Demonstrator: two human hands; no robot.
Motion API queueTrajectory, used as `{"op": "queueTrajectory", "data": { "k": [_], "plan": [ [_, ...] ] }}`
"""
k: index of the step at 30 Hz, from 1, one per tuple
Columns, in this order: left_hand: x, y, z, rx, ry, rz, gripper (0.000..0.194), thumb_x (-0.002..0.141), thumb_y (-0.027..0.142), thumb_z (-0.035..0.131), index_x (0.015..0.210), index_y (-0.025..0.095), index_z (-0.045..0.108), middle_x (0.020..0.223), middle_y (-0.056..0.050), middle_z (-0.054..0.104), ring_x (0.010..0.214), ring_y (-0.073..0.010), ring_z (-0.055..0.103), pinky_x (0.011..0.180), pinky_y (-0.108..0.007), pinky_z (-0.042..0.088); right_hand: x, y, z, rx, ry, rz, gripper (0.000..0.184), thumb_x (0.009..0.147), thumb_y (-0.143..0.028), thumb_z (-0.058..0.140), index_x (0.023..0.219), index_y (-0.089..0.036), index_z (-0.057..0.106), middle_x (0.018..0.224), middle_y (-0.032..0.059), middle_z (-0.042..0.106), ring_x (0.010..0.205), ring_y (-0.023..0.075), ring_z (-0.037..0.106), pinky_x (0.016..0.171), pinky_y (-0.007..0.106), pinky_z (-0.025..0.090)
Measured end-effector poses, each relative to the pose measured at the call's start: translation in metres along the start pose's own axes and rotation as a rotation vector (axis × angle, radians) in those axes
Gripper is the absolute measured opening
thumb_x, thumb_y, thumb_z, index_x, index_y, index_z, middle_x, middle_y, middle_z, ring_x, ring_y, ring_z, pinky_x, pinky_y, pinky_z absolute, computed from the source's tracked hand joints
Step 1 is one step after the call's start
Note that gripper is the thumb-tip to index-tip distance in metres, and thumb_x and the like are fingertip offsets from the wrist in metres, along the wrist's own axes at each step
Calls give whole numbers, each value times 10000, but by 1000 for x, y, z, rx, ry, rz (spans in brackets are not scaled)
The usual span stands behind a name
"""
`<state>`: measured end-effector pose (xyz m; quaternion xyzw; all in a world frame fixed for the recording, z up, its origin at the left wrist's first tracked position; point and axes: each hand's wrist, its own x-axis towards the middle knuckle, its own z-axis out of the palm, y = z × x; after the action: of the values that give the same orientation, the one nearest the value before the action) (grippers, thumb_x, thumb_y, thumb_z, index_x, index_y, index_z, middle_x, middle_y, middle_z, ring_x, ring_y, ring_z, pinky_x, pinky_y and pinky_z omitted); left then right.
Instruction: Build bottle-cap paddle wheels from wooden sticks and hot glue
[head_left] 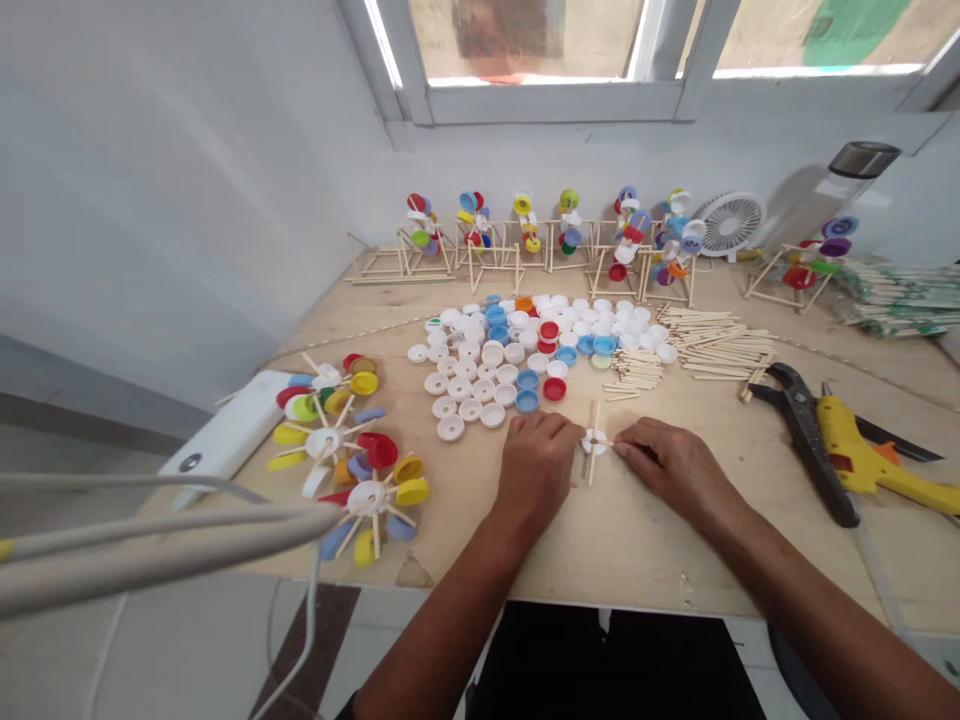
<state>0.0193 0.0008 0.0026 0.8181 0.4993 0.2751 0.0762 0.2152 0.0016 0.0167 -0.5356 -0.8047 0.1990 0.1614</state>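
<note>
Between my hands a white bottle cap (588, 447) lies near the table's front edge, with thin wooden sticks (595, 415) crossing it lengthwise. My left hand (536, 465) is closed at the cap's left side, its fingertips steadying it. From the right, my right hand (671, 465) pinches a short wooden stick (611, 445) whose end meets the cap's edge. Just beyond lie many loose white caps (470, 410), with some blue caps (527, 401) and red caps (554, 389) among them. Short cut sticks (637, 370) are piled behind my right hand.
Finished cap wheels (367, 497) lie at left beside a white power strip (225, 430) and cables (187, 535). Wheels on stick frames (491, 268) line the wall. A yellow glue gun (847, 445), black cutters (810, 440), longer sticks (712, 343), a fan (731, 225) and bottle (855, 185) stand right.
</note>
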Motion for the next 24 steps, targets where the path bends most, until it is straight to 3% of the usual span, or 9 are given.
{"op": "queueTrajectory", "data": {
  "k": [16,24],
  "plan": [
    [0,0,1,33,3,6,165,838,105,520,856,204,651,852,-27,670,836,-186,558,742,-359,369,2,-2,-1,-18,-6,2,237,887,-286,435,834,-208,653,844,39,666,762,157,601,706,278,441],
    [-2,-1,2,28,20,4,201,846,113,489,917,203,654,886,-47,676,870,-197,573,758,-371,389,-1,-2,2,-12,55,31,209,864,-304,465,829,-207,648,834,35,669,734,156,600,663,270,433]
  ]
}}
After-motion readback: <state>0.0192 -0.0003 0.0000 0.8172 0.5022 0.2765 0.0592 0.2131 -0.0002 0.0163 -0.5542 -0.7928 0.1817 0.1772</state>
